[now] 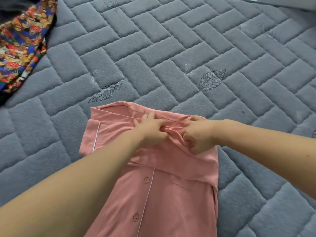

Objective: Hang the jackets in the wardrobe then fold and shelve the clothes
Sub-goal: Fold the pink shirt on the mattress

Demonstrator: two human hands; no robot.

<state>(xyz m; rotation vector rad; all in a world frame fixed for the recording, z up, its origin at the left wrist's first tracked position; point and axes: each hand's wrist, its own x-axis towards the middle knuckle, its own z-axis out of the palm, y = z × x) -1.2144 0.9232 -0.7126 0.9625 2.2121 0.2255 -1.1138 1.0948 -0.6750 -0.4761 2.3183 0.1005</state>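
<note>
Grip, left hand: the left hand (150,128) pinches a ridge of cloth near the top of the pink shirt (164,194), with thumb and fingers curled into the fabric.
Grip, right hand: the right hand (198,134) does the same just beside it, with the fingers curled down and gathering the same ridge from the other side. Both hands are closed on cloth, not wide.
Why held so: in my judgement the two pinches sit close together so that the folded upper part can be pulled straight and flat without opening the sleeve folds.
Place of the shirt: it lies on the grey quilted bed cover (171,48), close to the person, with the button side up. Its lower end runs out of view at the bottom.
State of the shirt: the left sleeve (93,134), with white piping, is turned in. The right side is also folded over the body, so the shirt is a narrow strip.
Step in hand: folding, probably about halfway for this piece. The cross fold along the length is not yet done.
Other cloth: a patterned, many-coloured garment (22,43) waits at the far left corner, well apart from the shirt.
Risk: the soft fabric may slip and the ridge may leave a crease.
</note>
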